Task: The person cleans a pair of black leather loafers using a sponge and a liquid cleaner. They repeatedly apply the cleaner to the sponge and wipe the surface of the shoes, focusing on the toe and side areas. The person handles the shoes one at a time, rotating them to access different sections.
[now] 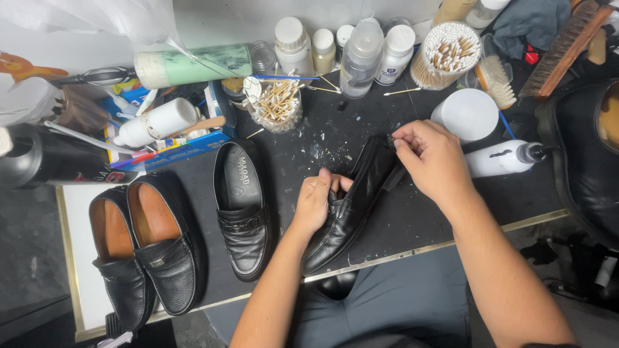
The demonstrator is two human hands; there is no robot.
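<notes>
A glossy black leather loafer (351, 206) lies tilted on its side in the middle of the dark, paint-speckled work table (335, 138), with its toe pointing toward the person and reaching the table's front edge. The left hand (316, 203) is closed around the loafer's vamp, thumb on top and the other fingers curled into the opening. The right hand (429, 158) pinches the heel rim of this loafer between thumb and fingers; whatever small thing sits between the fingertips is too hidden to make out. Just left of the held loafer stands a matching smooth black loafer with a metal bit strap (242, 209), upright, its dark insole visible. Farther left rests a pair of pebbled black leather loafers with tan lining (145, 254), side by side, partly over a pale board. Behind the held loafer stands a clear round jar of wooden cotton swabs (278, 106), and to its right a white plastic cylinder cup (467, 115) and a white bottle (500, 159) lying flat.
</notes>
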